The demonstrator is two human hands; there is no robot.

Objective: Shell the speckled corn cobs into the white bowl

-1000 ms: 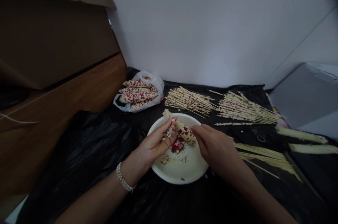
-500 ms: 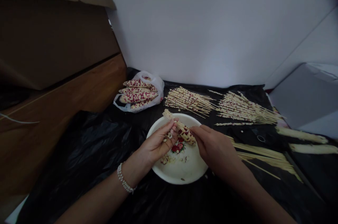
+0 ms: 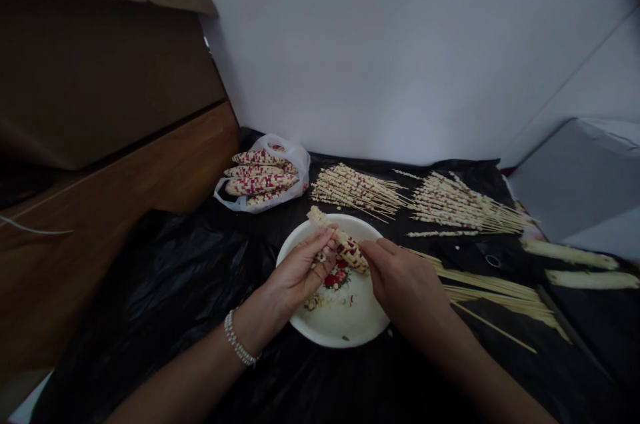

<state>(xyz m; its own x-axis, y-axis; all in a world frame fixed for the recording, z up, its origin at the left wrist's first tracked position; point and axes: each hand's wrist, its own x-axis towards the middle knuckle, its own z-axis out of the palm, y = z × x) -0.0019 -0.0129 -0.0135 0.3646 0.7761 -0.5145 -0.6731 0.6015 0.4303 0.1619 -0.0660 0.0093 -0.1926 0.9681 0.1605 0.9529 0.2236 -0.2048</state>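
My left hand (image 3: 300, 271), with a beaded bracelet at the wrist, is closed around a partly stripped corn cob (image 3: 353, 255) above a white bowl (image 3: 345, 334). Some loose kernels show at its fingertips. The cob's bare pale end points up and left; cream and dark red kernels cover the lower end. My right hand (image 3: 407, 281) is closed, its fingertips close to the cob. A thin wooden skewer (image 3: 500, 331) emerges behind this hand, in line with its pinch; the gripped part is hidden. Loose kernels (image 3: 325, 303) lie in the bowl beside a printed red flower.
Speckled corn cobs (image 3: 261, 184) fill a white plastic bag (image 3: 303, 161) at back left. Two piles of kernel-threaded skewers (image 3: 350, 187) lie behind the bowl. Bare skewers (image 3: 505, 301) and two stripped cobs (image 3: 593, 279) lie right, over black plastic sheeting (image 3: 175, 277).
The skewer's free end behind my right hand has dropped and shifted slightly right. My right hand has tilted a little. The left hand and cob stay nearly in place.
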